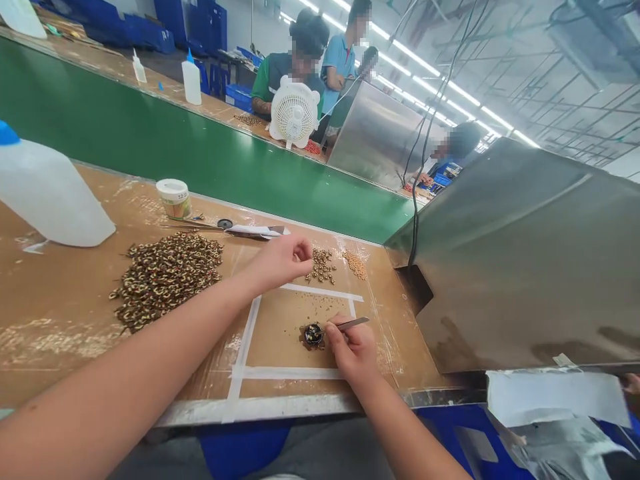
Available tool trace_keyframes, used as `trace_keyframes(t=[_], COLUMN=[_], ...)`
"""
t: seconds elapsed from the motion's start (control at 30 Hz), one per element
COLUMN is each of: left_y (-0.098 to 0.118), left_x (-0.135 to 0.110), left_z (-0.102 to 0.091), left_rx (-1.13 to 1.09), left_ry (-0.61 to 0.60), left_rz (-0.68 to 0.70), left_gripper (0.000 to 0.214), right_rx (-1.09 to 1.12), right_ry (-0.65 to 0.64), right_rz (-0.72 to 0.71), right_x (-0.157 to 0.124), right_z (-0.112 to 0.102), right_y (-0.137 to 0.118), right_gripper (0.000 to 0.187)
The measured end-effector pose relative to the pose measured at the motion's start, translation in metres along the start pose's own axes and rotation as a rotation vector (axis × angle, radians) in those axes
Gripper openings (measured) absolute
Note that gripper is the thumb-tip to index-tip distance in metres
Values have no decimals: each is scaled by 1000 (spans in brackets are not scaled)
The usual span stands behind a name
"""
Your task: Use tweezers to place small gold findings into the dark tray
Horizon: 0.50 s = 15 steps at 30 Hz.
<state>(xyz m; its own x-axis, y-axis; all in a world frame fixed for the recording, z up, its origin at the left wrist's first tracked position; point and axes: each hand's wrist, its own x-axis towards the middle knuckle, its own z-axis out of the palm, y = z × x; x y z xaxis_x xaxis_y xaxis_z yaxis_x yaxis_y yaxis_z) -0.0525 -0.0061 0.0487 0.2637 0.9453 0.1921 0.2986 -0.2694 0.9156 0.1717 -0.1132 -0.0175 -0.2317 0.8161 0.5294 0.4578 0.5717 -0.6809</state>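
Note:
My right hand point(354, 350) grips a pair of metal tweezers point(353, 324), their lower end at a small round black dish point(313, 335) with dark contents and a few pale bits. The dish sits inside a white-taped rectangle on the brown tabletop. My left hand point(284, 262) hovers beside a small group of gold and dark pieces point(323, 267), fingers curled and pinched together; whatever they hold is hidden. Just right of that group lies a patch of tiny golden bits point(355, 265). A large heap of similar gold and dark pieces point(167, 277) lies left of my left forearm.
A big white bottle point(55, 193) and a lidded tub point(174, 199) stand at left. Behind the table runs a green conveyor belt point(225, 163). A metal panel point(525, 267) rises on the right. People sit and stand across the belt near a white fan point(294, 113).

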Motion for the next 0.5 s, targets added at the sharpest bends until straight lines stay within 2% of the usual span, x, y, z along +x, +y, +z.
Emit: trace_keyframes(t=[0.13,0.2,0.3,0.4,0.5], left_y=[-25,-32,-36,-38,-42], left_x=[0,-4,-8,-8,-6], left_z=[20,24,26,27,30], left_rx=[-155,-232,-368,-484,-546], left_ry=[-59,-94,-107,-92,-112], left_rz=[10,-43,-133,-130,-131], left_gripper=[10,15,21,21,25], right_rx=[-13,-19,-23,4,106], right_ry=[-7,-15,-32,-40,19], right_rz=[-10,-6,3,31,142], right_x=[0,1,2,-1,-5], right_z=[0,0,0,0,-1], right_y=[-2,-2,-1,1,4], right_gripper=[28,29,28,30,38])
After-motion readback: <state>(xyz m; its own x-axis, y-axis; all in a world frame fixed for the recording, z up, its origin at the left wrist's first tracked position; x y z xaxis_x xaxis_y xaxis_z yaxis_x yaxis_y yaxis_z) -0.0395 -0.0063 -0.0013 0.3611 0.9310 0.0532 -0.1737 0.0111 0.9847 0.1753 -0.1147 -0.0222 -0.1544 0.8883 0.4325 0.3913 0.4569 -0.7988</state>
